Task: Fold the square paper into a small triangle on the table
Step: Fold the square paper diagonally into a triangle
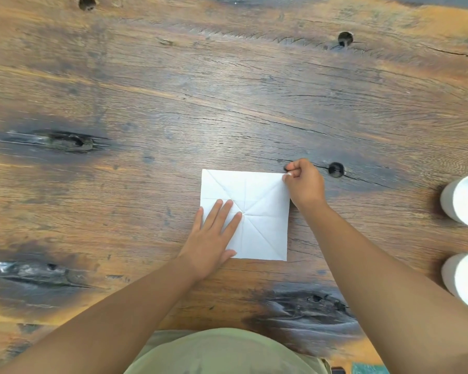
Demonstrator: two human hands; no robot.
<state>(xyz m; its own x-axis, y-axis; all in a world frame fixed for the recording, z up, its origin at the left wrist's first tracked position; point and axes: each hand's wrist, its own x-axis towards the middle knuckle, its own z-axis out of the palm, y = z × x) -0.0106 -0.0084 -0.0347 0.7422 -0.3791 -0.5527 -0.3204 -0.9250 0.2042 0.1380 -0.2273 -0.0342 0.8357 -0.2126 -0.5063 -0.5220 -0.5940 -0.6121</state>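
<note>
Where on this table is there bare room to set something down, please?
The table is bare beyond the paper's far edge and everywhere left of the left hand. A narrower strip lies between the right hand and the two cups. Crowded: the paper, held by both hands, and the right edge by the cups.

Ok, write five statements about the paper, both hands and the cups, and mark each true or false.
1. The paper lies on the table as an open square. True.
2. The left hand pinches a corner of it. False: it rests flat on the paper, fingers straight.
3. The right hand pinches the paper's far right corner. True.
4. The far cup and the near cup stand on the paper. False: both stand on the table, apart from it, to its right.
5. The paper has no creases. False: crease lines meet at its middle.
</note>
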